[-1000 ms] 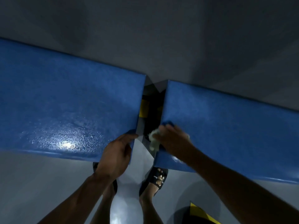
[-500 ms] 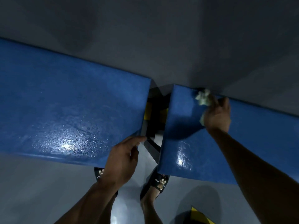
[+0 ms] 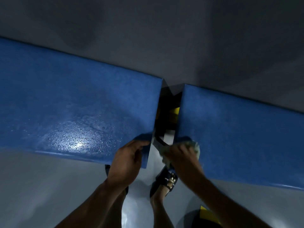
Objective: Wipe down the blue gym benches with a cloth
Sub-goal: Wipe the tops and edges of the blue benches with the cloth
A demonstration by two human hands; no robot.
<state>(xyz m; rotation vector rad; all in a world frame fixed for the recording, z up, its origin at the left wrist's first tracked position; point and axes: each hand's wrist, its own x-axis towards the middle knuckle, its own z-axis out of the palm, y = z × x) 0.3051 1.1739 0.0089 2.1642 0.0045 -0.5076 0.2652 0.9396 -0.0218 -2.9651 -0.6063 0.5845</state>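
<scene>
- both hands work at the gap between two blue gym benches: the left hand (image 3: pixel 127 159) rests open, palm down with fingers spread, on the near right corner of the left bench (image 3: pixel 79 112), apparently bracing.
- right hand (image 3: pixel 182 156) is closed around a pale, bunched cloth (image 3: pixel 195 145), pressing it onto the near left corner of the right bench (image 3: pixel 238 137); the hand is motion-blurred, so its exact finger wrap cannot be told.
- left bench top shines wet, with beaded droplets near its near edge; the right bench looks duller over most of its length, so it likely has most of its wiping left.
- cloth looks soft, light and limp, probably damp; it is best kept wadded in the palm with flat pressure so no loose end drags into the gap.
- bench tops look stiff, with a pebbled, likely slick skin when wet; a bracing hand could slide.
- below, a sandalled foot (image 3: pixel 166 180) stands on the grey floor (image 3: pixel 49 186) between the benches.
</scene>
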